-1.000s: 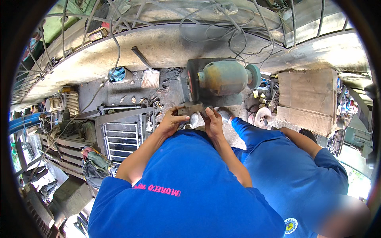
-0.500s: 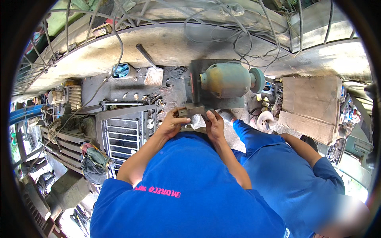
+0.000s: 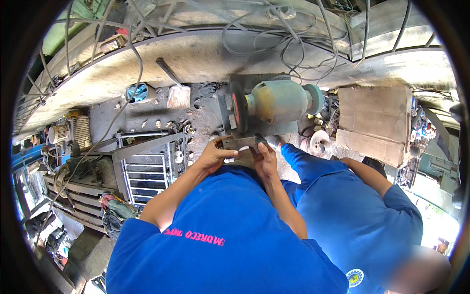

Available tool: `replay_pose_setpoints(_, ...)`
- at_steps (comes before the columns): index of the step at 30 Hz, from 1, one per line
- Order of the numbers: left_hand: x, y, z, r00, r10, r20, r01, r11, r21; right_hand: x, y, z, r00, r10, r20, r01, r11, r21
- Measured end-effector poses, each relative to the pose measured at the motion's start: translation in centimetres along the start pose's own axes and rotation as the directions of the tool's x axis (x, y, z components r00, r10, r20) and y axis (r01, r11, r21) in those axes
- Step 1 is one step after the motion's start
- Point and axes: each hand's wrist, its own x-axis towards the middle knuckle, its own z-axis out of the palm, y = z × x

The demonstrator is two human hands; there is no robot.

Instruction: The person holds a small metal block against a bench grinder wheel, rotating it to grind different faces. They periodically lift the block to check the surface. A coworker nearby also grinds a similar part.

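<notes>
A squarish grey metal block [image 3: 242,142] with a hole near its left end is held between my two hands at the near edge of the left wheel of a bench grinder. My left hand [image 3: 213,156] grips the left end, thumb along the near side. My right hand [image 3: 265,159] is closed on the right end. The grinder's body [image 3: 278,102] is a worn green drum. Its left wheel [image 3: 240,107] is dark with a red side, and a grey-green wheel [image 3: 315,99] sits at its right. Whether block and wheel touch, I cannot tell.
At my right stands a co-worker in blue [image 3: 350,206]. Behind the grinder runs a low wall [image 3: 205,54] with loose cables. A shovel [image 3: 178,96] and a bucket [image 3: 147,93] lie to the left, near a metal rack [image 3: 144,171]. Cardboard [image 3: 374,122] leans at the right.
The block has tilted in my hands, and its curved notch shows less than before. My grip stays on both ends. The view has shifted slightly, and more of the left wheel's red side shows.
</notes>
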Motion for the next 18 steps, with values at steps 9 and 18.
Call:
replay_pose_setpoints(9, 1.1, 0.1, 0.9, 0.994, -0.035, 0.102, 0.025, 0.995, 0.096, 0.3, -0.3, -1.2, 0.998, -0.044, -0.033, 0.046, 0.997, 0.059)
replay_pose_setpoints(18, 0.9, -1.1, 1.3, 0.999, -0.028, 0.032, 0.026, 0.997, 0.068, 1.5, -0.5, -2.5, 0.998, -0.023, 0.058, 0.018, 0.996, 0.087)
